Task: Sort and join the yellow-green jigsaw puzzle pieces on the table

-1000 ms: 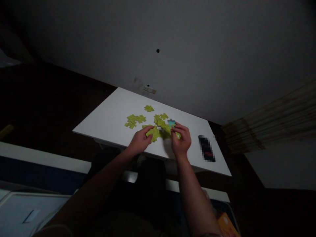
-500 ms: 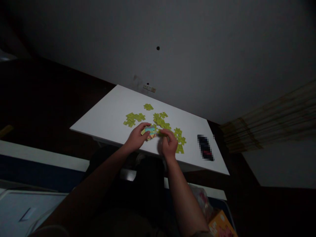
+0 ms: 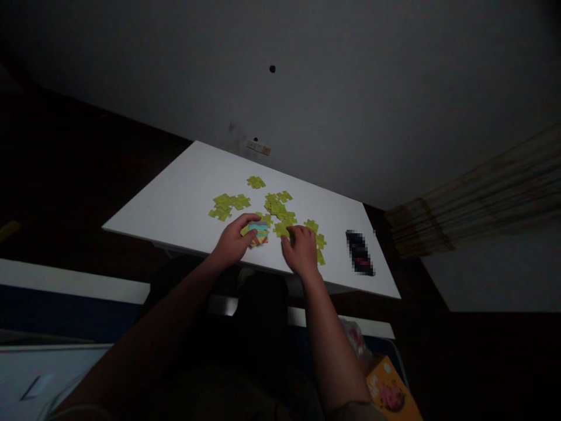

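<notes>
My left hand (image 3: pixel 233 240) is closed on puzzle pieces (image 3: pixel 258 234), with the thumb on top. Their upper side is printed in turquoise, yellow and reddish brown, and I cannot tell how many there are. My right hand (image 3: pixel 301 248) is low over the table, thumb and fingers curved and apart. Its fingertips are at the edge of a yellow-green puzzle piece (image 3: pixel 280 229); whether they touch it I cannot tell. Several other yellow-green pieces (image 3: pixel 276 206) lie in a loose pile beyond my hands. More pieces (image 3: pixel 321 241) show partly behind my right hand.
The white table (image 3: pixel 175 187) stands near a grey wall with a socket (image 3: pixel 258 147). Another cluster of pieces (image 3: pixel 223 204) is at the left, a small one (image 3: pixel 256 182) farther back. A dark blurred object (image 3: pixel 360 252) lies at the right. An orange box (image 3: pixel 390 389) is below, beside my right arm.
The fingers of my right hand have spread from a more curled shape and come down by the pieces. My left hand still holds its pieces, now tilted flatter. The whole view has shifted slightly.
</notes>
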Demonstrator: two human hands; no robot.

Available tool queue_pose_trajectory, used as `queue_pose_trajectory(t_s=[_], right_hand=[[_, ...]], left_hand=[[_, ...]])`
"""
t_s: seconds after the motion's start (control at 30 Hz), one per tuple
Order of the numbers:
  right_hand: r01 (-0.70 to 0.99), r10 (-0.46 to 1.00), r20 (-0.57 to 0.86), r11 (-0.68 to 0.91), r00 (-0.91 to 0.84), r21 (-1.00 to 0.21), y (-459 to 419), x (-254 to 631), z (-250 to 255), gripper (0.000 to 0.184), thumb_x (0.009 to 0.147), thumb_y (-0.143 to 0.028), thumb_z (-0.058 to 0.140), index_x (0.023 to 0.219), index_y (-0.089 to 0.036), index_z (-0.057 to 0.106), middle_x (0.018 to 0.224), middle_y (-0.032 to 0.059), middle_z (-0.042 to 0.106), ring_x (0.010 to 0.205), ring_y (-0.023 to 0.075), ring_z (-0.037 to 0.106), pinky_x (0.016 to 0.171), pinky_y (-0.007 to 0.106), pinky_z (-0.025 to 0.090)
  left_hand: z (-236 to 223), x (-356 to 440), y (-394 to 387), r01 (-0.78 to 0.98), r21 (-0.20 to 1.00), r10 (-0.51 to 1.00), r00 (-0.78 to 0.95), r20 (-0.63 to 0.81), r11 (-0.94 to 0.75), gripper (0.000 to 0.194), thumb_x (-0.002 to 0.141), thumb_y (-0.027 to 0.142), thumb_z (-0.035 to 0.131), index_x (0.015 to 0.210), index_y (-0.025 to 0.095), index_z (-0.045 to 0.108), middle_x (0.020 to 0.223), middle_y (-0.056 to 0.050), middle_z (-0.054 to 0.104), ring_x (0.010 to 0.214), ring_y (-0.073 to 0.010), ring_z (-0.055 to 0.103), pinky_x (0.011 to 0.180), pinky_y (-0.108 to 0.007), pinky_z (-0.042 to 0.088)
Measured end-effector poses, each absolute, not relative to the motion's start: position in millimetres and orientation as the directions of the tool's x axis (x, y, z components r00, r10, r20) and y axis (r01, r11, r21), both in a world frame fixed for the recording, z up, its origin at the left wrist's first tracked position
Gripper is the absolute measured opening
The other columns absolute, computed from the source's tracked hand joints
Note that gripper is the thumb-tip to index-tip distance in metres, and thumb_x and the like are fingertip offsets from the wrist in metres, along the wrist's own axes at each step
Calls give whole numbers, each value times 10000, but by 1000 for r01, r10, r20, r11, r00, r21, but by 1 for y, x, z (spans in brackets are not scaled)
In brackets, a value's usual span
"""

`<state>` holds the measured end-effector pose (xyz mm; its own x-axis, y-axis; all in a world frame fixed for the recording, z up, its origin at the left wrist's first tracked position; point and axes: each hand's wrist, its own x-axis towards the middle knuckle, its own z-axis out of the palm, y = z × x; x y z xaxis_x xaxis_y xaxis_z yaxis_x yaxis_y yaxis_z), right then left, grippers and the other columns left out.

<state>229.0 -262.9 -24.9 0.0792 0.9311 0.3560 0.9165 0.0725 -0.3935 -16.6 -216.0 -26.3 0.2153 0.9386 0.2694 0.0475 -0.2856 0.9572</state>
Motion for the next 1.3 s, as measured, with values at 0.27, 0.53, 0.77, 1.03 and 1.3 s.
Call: queue_pose_trajectory(t_s=[0.27,0.53,0.77,1.03,1.3], right_hand=[[719,796,582,305,167,-624,-272,235,-24,131,952,-299,673,1025,-240,764,1078,87,749,1063,275,702,981,460,595],[701,708,535,80,460,-708,-237,293,-15,274,949,-369,646,1070,-193,817,1128,123,791,1015,272,741,975,451,597],[844,900,305,-114,312,-525,-172,329,0,339,924,-324,607,1110,-163,840,1207,185,813,1091,322,741,1093,503,558],[925,940,332,196,-83,-324,-164,251,-8,561,1039,-468,632,1481,-135,725,1457,204,729,1354,346,628,1215,519,471],[894,959,230,246,-167,-375,-170,230,-7,447,971,-395,778,1371,-199,801,1354,141,791,1253,319,711,1131,473,542]], left_hand=[[-29,-17,-217,78,953,935,234,268,-292,382,939,254,642,1307,226,740,1411,-112,774,1373,-296,697,1242,-525,515],[-27,-17,-217,102,949,928,264,265,-300,383,945,264,638,1312,220,737,1399,-107,774,1342,-287,709,1208,-499,542],[-24,-17,-221,100,950,932,248,265,-297,380,935,255,641,1297,217,746,1375,-108,785,1330,-302,716,1210,-533,535],[-21,-17,-221,83,954,931,257,259,-288,371,930,243,637,1280,218,756,1329,-103,797,1286,-299,735,1186,-519,563],[-17,-17,-223,65,956,922,292,256,-286,374,924,251,612,1270,212,748,1309,-97,801,1258,-297,743,1164,-492,569]])
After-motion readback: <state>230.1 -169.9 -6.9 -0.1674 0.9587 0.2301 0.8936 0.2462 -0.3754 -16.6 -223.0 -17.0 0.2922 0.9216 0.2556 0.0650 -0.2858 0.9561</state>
